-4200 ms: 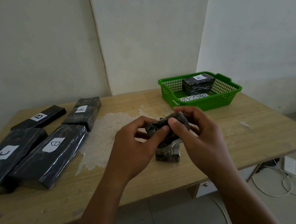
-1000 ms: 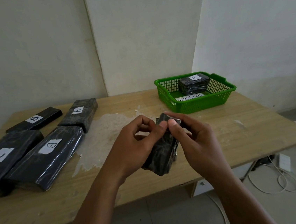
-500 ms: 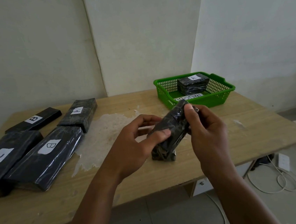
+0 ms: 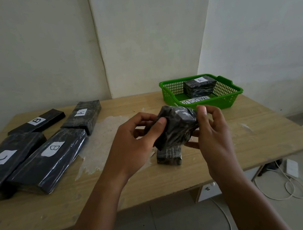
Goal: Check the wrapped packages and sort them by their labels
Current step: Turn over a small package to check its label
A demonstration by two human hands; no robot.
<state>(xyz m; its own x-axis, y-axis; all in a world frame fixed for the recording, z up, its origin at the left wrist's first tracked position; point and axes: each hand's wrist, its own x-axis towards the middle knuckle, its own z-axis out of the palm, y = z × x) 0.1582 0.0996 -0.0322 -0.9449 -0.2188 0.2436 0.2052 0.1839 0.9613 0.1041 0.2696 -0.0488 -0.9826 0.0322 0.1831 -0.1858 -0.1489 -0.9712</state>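
- Bare wooden table (image 4: 260, 122) opens toward three o'clock, beside the right hand (image 4: 212, 136); room to pass there
- Green basket (image 4: 227, 97) blocks one o'clock, its near wall just behind the held package (image 4: 176, 127)
- Small package (image 4: 169, 155) lies on the table directly beneath the hands
- Four labelled packages (image 4: 47, 159) crowd nine to ten o'clock; pale worn patch (image 4: 101, 144) between lies open

Held package (image 4: 176, 127) label hidden; C package (image 4: 5, 158) edge-cropped.
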